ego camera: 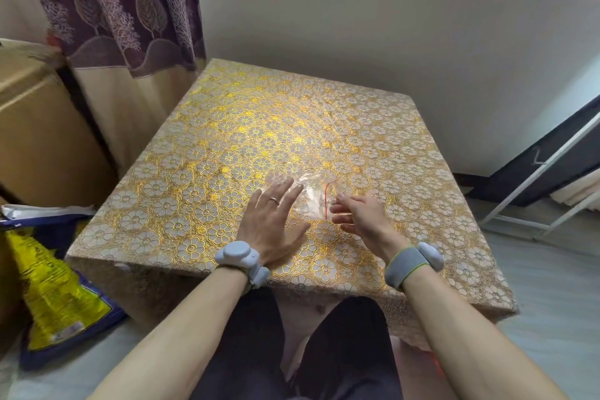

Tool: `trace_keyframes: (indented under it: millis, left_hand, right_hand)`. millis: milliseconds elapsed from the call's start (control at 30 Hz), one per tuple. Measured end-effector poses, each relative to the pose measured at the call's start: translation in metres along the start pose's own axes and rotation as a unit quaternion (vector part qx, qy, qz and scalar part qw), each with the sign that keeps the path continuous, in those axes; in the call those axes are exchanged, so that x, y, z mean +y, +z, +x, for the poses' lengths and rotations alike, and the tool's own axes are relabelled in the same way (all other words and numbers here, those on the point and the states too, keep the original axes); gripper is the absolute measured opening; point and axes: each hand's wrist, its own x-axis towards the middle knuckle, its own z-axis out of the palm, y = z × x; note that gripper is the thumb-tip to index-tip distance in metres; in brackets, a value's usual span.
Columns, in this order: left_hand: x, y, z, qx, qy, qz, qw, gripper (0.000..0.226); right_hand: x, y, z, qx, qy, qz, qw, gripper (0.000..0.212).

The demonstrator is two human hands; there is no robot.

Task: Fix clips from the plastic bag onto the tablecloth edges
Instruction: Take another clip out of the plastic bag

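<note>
Clips aren't resolvable individually, but the clear plastic bag (308,196) that should hold them lies flat on the tablecloth (227,140), near-centre of the table, toward the person's side. Head view only: bag sits straight ahead of both hands, between them. Its red seal line (327,201) runs roughly front-to-back at the bag's right end, so the long axis looks left-right; contents too clear to make out. Left hand (271,224) is spread flat, palm down, fingertips on or just over the bag's left part; contact unclear. Right hand (360,216) is loosely open with fingers curled toward the seal end, pinching nothing. Right hand is nearer the opening, so it likely opens while left pins. Near tablecloth edge (292,286) hangs just behind the wrists and looks easiest to reach. Cardboard box (42,140) crowds the left side; the metal rack (535,178) stands on the right, well apart.
</note>
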Motion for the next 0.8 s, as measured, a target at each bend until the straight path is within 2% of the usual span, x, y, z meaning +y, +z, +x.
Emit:
trace_keyframes:
  millis: [100, 233, 333, 467, 633, 733, 800]
  left_hand:
    - [0.012, 0.001, 0.008, -0.020, 0.012, -0.017, 1.000, 0.077]
    - [0.032, 0.000, 0.028, -0.048, 0.013, -0.057, 0.997, 0.054]
    - [0.040, -0.002, 0.031, -0.055, -0.014, -0.074, 0.996, 0.032]
    - [0.045, -0.006, 0.029, -0.057, -0.031, -0.055, 0.996, 0.030]
    - [0.051, -0.008, 0.028, -0.091, -0.040, -0.083, 0.992, 0.026]
    - [0.048, -0.005, 0.027, -0.083, -0.047, -0.071, 0.993, 0.021]
    - [0.045, -0.005, 0.028, -0.083, 0.004, -0.014, 0.996, 0.021]
  right_hand:
    - [0.000, 0.004, -0.004, -0.034, 0.026, 0.017, 0.999, 0.027]
    - [-0.003, 0.006, -0.013, -0.047, 0.039, 0.050, 0.997, 0.028]
    - [-0.004, 0.005, -0.015, -0.016, 0.029, 0.054, 0.998, 0.026]
    - [0.003, -0.002, -0.011, 0.034, 0.019, 0.046, 0.998, 0.027]
    - [0.015, -0.005, -0.010, 0.093, -0.052, -0.091, 0.990, 0.031]
    - [0.017, -0.007, -0.008, 0.111, -0.064, -0.111, 0.986, 0.033]
    - [0.017, -0.008, -0.008, 0.119, -0.070, -0.124, 0.983, 0.034]
